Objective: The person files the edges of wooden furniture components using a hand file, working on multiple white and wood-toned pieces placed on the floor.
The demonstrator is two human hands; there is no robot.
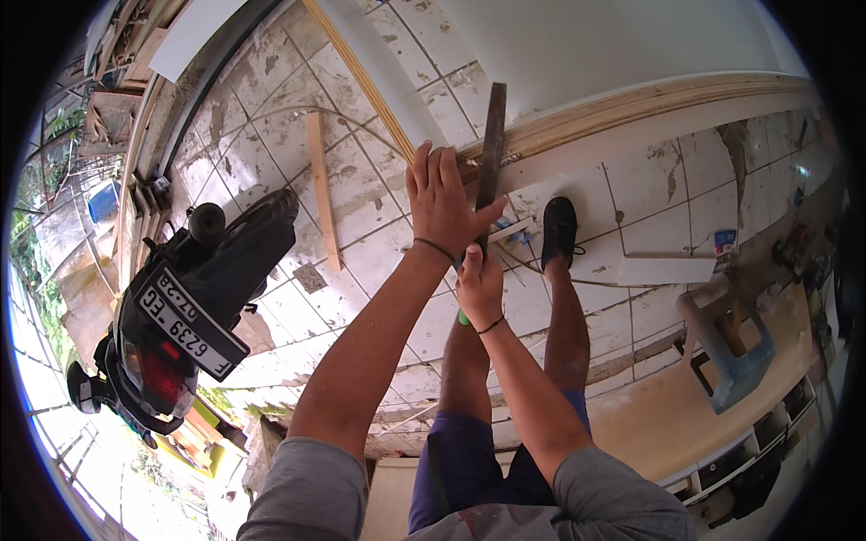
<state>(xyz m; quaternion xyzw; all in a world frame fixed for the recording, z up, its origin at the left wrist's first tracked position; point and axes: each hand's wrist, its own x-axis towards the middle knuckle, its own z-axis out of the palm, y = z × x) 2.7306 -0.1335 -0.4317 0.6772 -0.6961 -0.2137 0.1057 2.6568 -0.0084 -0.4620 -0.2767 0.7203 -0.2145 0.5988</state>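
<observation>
Left hand lies flat, fingers spread, palm pressed on the long dark flat file, approx. mid-length of the blade. Right hand is closed in a fist round the file's lower end, where a bit of green handle shows under the fist. File is rough, dull grey-brown metal, narrow and straight; it runs from the fist up across the edge of a long plywood board. Board's edge shows pale layered wood and its upper face is white; it stretches from centre to the right rim of view.

Floor is white square tile, chipped and stained, w/ dark grout lines. A thin pale wood strip lies on the tiles left of the hands, well apart from them. Person's foot in a black shoe stands on the tiles just below the board's edge, right of the file.

Labels: a small white-red-blue carton sits on the floor far right, near a white offcut. A scooter is parked at left, black body, red tail lamp, w/ a white rectangular plate w/ dark characters at its rear. A blue-grey metal stand rests on a tan panel at lower right.
</observation>
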